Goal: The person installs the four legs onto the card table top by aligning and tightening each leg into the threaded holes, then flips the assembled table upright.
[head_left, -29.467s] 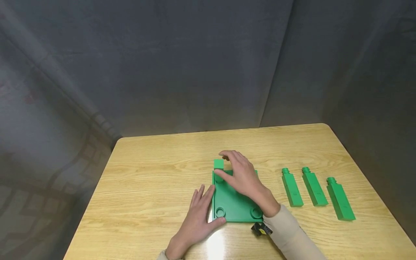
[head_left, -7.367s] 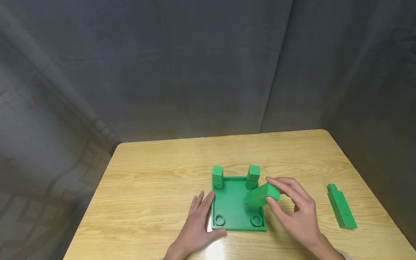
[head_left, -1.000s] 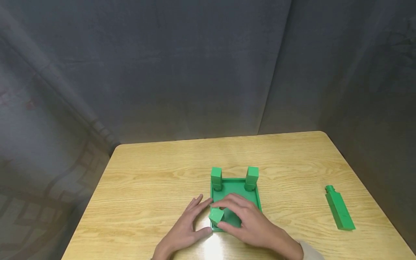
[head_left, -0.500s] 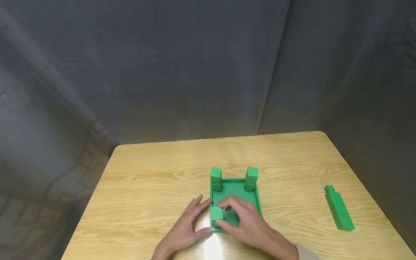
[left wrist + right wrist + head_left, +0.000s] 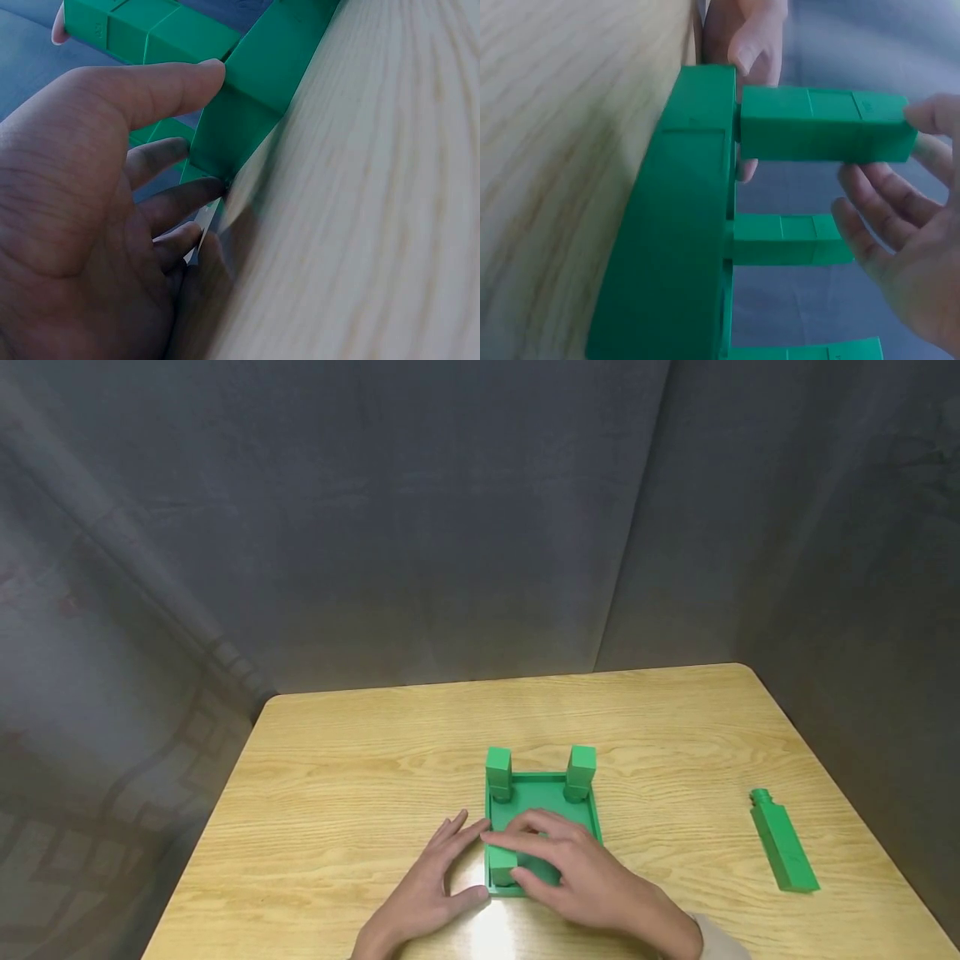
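A green square base plate lies on the wooden table. Two green posts stand upright in its far corners. A third green post stands at the near left corner, and my right hand grips its top between thumb and fingers. In the right wrist view that post sticks out of the plate, with my fingers curled beside its end. My left hand lies flat on the table, its thumb against the plate's corner.
One more green post with a round peg at its far end lies flat near the table's right edge. Dark grey cloth hangs behind and to the right of the table. The table's left half and far strip are bare wood.
The third post, tilted in my right hand a second ago, now stands upright at the plate's near left corner. My right hand has lowered over it. The left hand has not moved.
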The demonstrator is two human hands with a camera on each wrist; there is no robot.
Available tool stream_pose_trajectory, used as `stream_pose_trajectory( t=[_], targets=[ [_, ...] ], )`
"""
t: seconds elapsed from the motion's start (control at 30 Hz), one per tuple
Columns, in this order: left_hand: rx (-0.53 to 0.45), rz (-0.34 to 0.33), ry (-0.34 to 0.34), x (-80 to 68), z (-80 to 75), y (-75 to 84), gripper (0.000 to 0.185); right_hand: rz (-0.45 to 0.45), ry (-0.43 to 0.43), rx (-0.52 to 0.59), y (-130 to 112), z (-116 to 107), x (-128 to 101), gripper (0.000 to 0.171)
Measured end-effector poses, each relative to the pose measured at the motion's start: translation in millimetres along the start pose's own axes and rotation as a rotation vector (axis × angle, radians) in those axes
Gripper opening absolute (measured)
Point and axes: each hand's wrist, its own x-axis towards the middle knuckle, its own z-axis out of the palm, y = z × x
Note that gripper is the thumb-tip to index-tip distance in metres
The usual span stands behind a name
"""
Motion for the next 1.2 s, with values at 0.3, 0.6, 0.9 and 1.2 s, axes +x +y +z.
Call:
stream_pose_trajectory(
  t=[0.3,0.6,0.9,1.2],
  targets=[
    [-0.012,-0.004,0.003,0.1,-0.1,0.6,0.079,-0.017,0.026,-0.022,2.0,3.5,1.2,0.047],
    [-0.01,-0.005,0.006,-0.3,-0.5,1.5,0.078,0.047,0.168,0.027,2.0,15.2,1.0,0.033],
    [-0.009,-0.005,0.007,-0.2,-0.4,0.9,0.079,0.034,0.147,0.046,1.0,11.0,-0.2,0.036],
    [-0.003,-0.001,0.007,-0.9,-0.2,0.0,0.078,-0.005,0.051,0.003,1.8,8.3,0.7,0.055]
  ],
)
